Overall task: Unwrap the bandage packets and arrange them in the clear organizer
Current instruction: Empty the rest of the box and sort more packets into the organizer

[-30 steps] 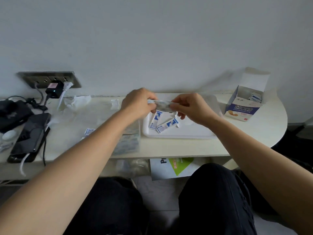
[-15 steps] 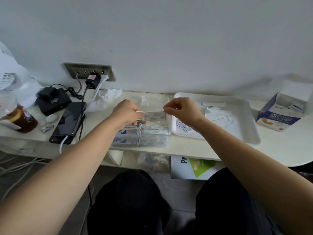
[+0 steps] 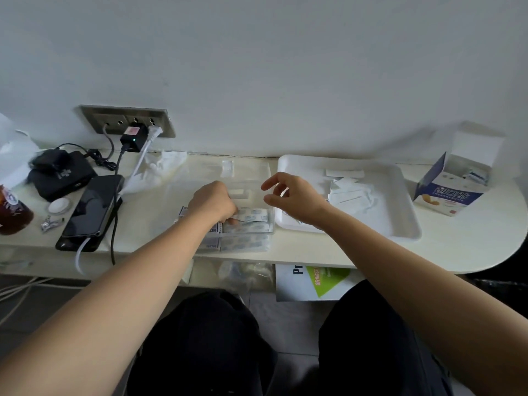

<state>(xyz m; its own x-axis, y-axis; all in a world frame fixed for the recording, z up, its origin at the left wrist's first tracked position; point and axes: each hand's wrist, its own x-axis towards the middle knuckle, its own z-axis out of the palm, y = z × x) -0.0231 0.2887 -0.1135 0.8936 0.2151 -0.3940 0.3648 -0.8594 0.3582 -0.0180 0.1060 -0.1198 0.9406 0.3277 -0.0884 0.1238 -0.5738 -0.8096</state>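
Bandage: unwrapped strip, pale with blue print, lying flat on top of the stack inside the clear organizer.
Clear organizer: near the tabletop's front edge, about midway along it. Packed with rows of similar strips, with a few blue-and-white packets at its left end.
Left hand: fingers curled down, pinching the strip's left end and setting it onto the stack.
Right hand: fingers apart and relaxed, holding nothing, hovering over the organizer's right rim.
Handling: probably feather-light, limp and easily creased. Best taken by one short end between thumb and forefinger, then laid flat rather than dropped.
White tray: just beside the organizer on its right, with torn wrappers heaped inside.
Bandage box: flap open, at the tabletop's right end.
Phone: near the left front edge, cable attached.
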